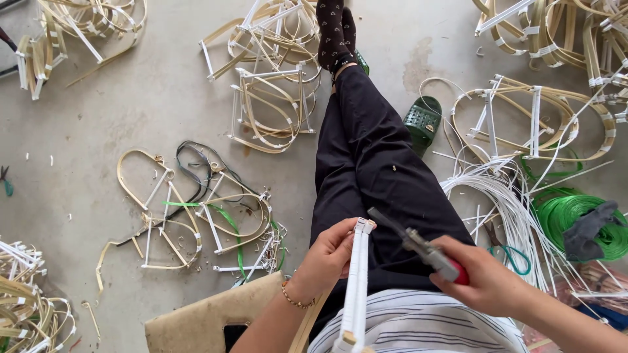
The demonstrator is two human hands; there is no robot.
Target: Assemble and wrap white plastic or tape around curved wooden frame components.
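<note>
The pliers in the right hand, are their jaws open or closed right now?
Closed, it seems: the pliers taper to one dark tip with no visible gap, held in the right hand beside the white-wrapped strip.

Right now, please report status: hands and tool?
Left hand grips white-wrapped strip. Right hand holds pliers, tip near strip's top end. Nothing between them.

Pliers (418, 247): dull grey metal, glossy red plastic grip; floor (131, 111): rough matt concrete.

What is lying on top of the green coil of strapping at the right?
A crumpled dark grey cloth lies on the green coil, covering its right part; white strips run beside it. What the cloth hides cannot be seen.
</note>
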